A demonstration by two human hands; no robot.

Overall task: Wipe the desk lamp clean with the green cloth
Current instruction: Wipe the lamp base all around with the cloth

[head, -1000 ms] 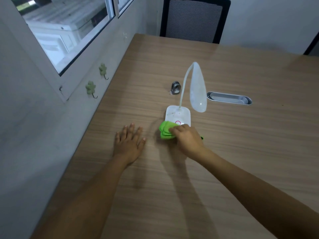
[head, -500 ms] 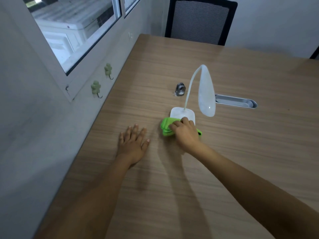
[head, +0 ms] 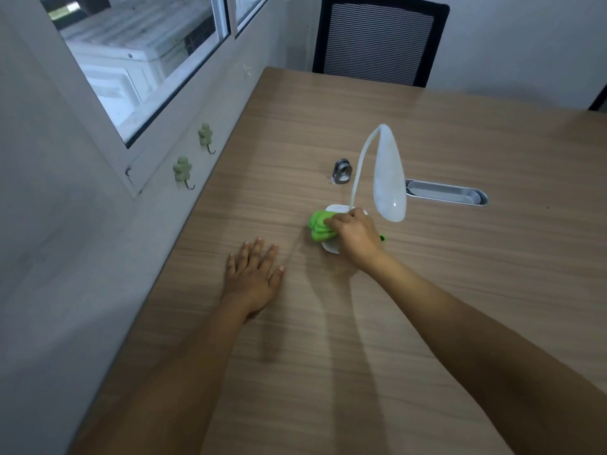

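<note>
wood-grain laminate covered the long surface point(head: 427, 290), which stood against a grey wall with a window, and a black mesh chair point(head: 381, 41) waited at its far end. near the middle stood one white desk lamp with a bent thin neck and a drop-shaped head point(head: 389, 178). its flat square base point(head: 330, 247) was mostly hidden under one crumpled bright green cloth point(head: 320, 226), which lay on the base. the right hand point(head: 356, 238) was closed around this cloth, fingers curled, and pressed it down on the base. the left hand point(head: 254, 274) lay flat and open on the surface, fingers spread, holding nothing, a little apart from the lamp.

i judged that the base was the step in hand. the neck and the head looked not yet wiped, so the next move would call for lifting the cloth up the thin neck, maybe with the free hand steadying the base, because the lamp seemed light and could tip.

i counted also one small metal ring-shaped object point(head: 342, 172), one oval grey cable slot point(head: 446, 196), and two pale green flower-shaped wall hooks point(head: 182, 169).
</note>
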